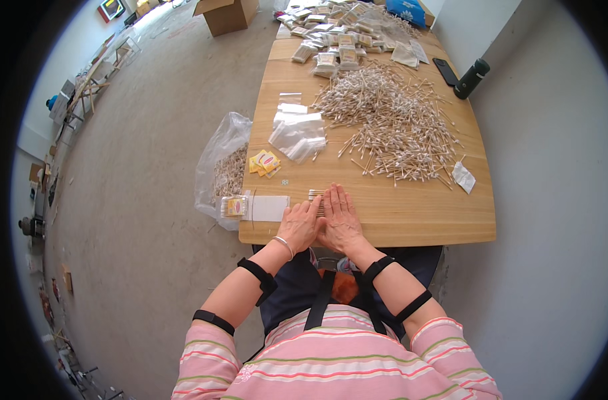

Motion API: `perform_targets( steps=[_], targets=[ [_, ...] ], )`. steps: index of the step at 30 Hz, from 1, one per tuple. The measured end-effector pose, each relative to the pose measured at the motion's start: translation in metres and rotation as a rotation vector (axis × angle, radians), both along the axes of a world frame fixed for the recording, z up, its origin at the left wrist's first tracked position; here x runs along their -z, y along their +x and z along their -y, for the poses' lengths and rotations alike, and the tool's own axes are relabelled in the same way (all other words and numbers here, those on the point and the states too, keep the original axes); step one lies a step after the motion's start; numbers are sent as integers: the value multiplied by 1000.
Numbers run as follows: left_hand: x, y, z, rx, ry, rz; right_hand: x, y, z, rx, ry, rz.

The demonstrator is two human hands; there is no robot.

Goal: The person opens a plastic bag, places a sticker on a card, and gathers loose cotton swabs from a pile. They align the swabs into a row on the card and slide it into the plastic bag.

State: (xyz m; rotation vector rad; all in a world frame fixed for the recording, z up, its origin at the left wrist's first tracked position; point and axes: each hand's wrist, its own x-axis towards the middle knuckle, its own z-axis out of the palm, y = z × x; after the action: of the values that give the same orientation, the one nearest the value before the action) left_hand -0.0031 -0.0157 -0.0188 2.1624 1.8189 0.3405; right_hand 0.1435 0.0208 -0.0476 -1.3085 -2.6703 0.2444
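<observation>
At the near edge of the wooden table (411, 217), a small row of cotton swabs (315, 194) lies between my two hands, partly hidden by them. My right hand (341, 217) rests flat over its right side, fingers stretched out. From the left, my left hand (300, 225) touches the row with its fingers extended and its fingertips near my right hand. Beside my left hand lies a white rectangular card (269, 208). A filled clear packet of swabs (234, 207) with a yellow label sits at the table's left edge.
A large heap of loose cotton swabs (391, 120) spreads across the table. Clear bags (297, 133) and yellow label cards (265, 162) lie at the left. Filled packets (337, 40) pile up at the far end. A phone (445, 71) and dark bottle (472, 79) stand near the wall.
</observation>
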Motion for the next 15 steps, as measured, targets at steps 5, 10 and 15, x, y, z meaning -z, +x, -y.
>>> perform_targets(
  steps=[5, 10, 15],
  targets=[
    [-2, 0, -2, -5, -70, -25, -1, 0, 0, 4, -23, -13],
    [-6, 4, -8, -80, -91, 60, -5, 2, 0, 3, -44, -17],
    [0, 2, -10, -118, -30, 121, -10, 2, 6, -48, -45, 30]
  ],
)
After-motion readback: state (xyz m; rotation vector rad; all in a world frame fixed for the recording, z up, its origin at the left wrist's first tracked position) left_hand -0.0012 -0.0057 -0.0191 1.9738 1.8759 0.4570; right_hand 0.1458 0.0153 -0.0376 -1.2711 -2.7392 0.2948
